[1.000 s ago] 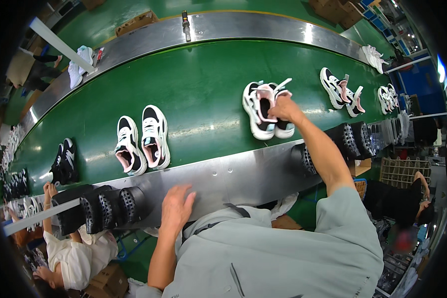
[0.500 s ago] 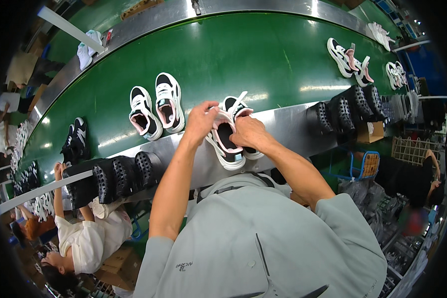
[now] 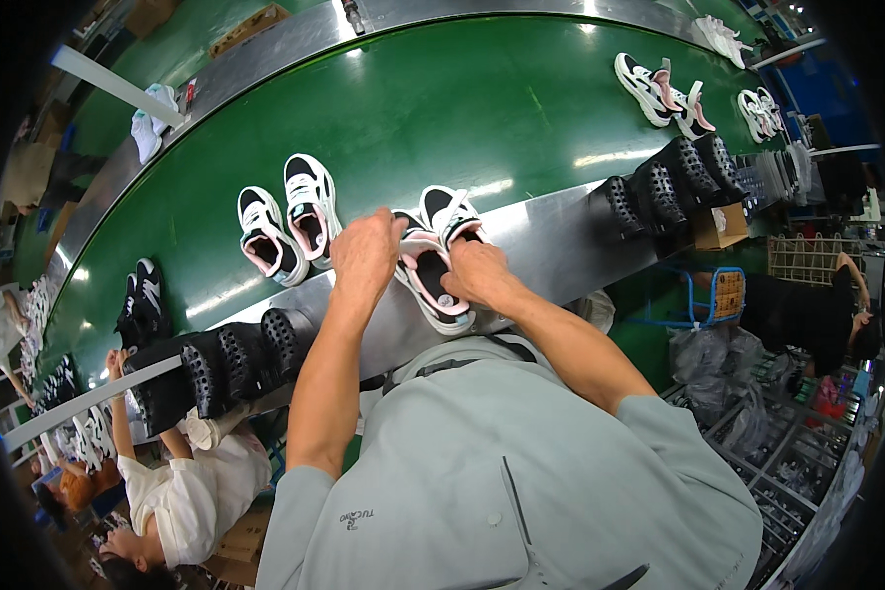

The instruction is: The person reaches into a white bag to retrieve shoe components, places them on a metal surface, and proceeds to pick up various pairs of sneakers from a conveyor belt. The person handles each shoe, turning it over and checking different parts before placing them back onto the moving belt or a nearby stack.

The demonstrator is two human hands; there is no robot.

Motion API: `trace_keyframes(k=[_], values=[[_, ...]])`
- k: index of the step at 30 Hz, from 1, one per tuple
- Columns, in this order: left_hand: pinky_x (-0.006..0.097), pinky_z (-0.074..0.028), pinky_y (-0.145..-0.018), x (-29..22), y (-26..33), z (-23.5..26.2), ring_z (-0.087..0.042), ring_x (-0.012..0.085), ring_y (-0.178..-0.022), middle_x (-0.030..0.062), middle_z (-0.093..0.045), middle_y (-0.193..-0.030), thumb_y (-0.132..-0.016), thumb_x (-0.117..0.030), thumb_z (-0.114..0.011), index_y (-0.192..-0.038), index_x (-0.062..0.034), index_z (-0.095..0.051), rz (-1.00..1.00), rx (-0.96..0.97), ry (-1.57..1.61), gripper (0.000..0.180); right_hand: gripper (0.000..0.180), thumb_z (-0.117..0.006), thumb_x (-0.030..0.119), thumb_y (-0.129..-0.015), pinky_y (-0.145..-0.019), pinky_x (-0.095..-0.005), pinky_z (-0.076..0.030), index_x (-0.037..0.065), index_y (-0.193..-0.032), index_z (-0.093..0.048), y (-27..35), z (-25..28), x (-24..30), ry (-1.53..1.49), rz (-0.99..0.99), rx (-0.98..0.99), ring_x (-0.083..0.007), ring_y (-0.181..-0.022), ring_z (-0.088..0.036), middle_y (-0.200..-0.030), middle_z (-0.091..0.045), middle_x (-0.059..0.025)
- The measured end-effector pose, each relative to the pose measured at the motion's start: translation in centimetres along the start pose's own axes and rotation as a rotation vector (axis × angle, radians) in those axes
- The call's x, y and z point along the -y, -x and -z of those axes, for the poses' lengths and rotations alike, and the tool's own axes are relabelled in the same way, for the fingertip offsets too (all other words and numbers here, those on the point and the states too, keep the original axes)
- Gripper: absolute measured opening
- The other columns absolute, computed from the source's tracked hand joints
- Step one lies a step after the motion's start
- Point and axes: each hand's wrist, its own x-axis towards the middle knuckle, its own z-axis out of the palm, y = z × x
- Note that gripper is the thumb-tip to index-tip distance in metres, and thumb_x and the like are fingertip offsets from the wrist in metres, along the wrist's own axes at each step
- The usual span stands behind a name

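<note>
Two white-and-black sneakers with pink lining are at the near edge of the belt in front of me. The nearer sneaker (image 3: 433,313) has its opening toward me, with a small round sticker on the insole. My left hand (image 3: 366,254) is at its left upper side, fingers closed at the front of the collar; the fingertips are partly hidden. At the right side of the opening, my right hand (image 3: 479,275) grips the collar. Just beyond lies the second sneaker (image 3: 444,205), partly covered by my right hand and the first shoe.
A matching pair of sneakers (image 3: 310,211) stands on the green belt (image 3: 442,98) to the left. Black studded racks (image 3: 236,359) line the metal ledge left, with similar black racks (image 3: 664,202) right. More sneakers (image 3: 649,93) sit far right. A co-worker (image 3: 197,482) is at lower left.
My left hand has shifted from the tongue toward the shoe's left side. The far sneaker's white strap stood up before and now lies lower. The view has shifted slightly.
</note>
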Motion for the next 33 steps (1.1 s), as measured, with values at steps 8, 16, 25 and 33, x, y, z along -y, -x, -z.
trace_keyframes(k=[8,16,25,33], values=[[0.045,-0.049,-0.08,-2.2,1.8,-0.5,-0.06,0.0344,-0.092,0.0139,-0.062,-0.095,-0.079,-0.024,-0.082,-0.113,-0.0036,-0.067,-0.179,-0.176,-0.035,0.042,0.045,-0.071,0.022,-0.076,-0.076,-0.0459,-0.059,-0.004,-0.112,-0.063,0.8,-1.2,-0.2,0.029,-0.066,-0.028,-0.0354,-0.089,-0.073,-0.095,-0.073,-0.0209],[0.052,-0.051,-0.071,-3.4,-0.9,-7.0,-0.064,0.0454,-0.083,0.0256,-0.065,-0.087,-0.093,-0.031,-0.068,-0.087,0.0039,-0.062,-0.101,0.188,0.1,0.036,0.046,-0.074,0.027,-0.081,-0.078,-0.0461,-0.056,-0.003,-0.113,-0.061,3.9,-2.6,-2.2,-0.1,0.112,-0.14,-0.0339,-0.09,-0.069,-0.097,-0.069,-0.0184],[0.049,-0.05,-0.078,-3.1,0.4,-8.3,-0.061,0.0415,-0.09,0.0211,-0.061,-0.095,-0.084,-0.008,-0.073,-0.101,0.0007,-0.063,-0.235,0.141,0.132,0.021,0.057,-0.07,0.044,-0.091,-0.084,-0.0497,-0.051,0.001,-0.125,-0.059,12.9,15.5,-20.4,0.154,-0.512,-1.032,-0.0382,-0.099,-0.061,-0.104,-0.063,-0.0181],[0.038,-0.047,-0.068,-2.5,-3.7,-8.4,-0.062,0.0256,-0.072,0.0135,-0.064,-0.075,-0.096,-0.027,-0.064,-0.093,-0.007,-0.078,0.133,0.415,0.593,0.025,0.071,-0.067,0.062,-0.087,-0.085,-0.0517,-0.053,0.004,-0.128,-0.059,11.6,15.1,-24.0,0.429,-0.572,-0.8,-0.0395,-0.105,-0.061,-0.109,-0.062,-0.0197]])
